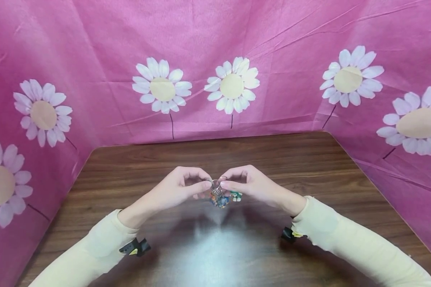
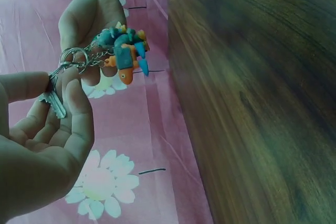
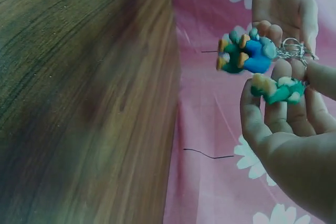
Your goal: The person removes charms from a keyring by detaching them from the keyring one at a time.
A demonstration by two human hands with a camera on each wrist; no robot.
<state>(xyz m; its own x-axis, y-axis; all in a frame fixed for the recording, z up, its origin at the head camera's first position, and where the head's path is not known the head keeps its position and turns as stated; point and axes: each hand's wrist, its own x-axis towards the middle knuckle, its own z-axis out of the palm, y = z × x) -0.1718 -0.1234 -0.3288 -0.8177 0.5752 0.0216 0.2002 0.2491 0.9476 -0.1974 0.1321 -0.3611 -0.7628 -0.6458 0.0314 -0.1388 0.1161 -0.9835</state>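
Note:
Above the table, both hands meet at a metal key ring (image 1: 216, 182). My left hand (image 1: 181, 185) pinches it by its left side between thumb and fingers, with a silver key (image 2: 56, 104) hanging against the fingers. From the ring hang small figurine charms on chains: a blue one (image 3: 257, 56) and an orange-and-blue one (image 2: 125, 64). My right hand (image 1: 253, 185) pinches the metal end of a green figurine keychain (image 3: 281, 90) at the ring's right side. The fingertips hide whether that end is joined to the ring.
A brown wood-grain table (image 1: 215, 255) lies beneath the hands. Pink cloth (image 1: 201, 24) with white daisies rises behind it and along both sides. Black wrist devices (image 1: 140, 247) sit at both pale sleeves (image 1: 348, 235).

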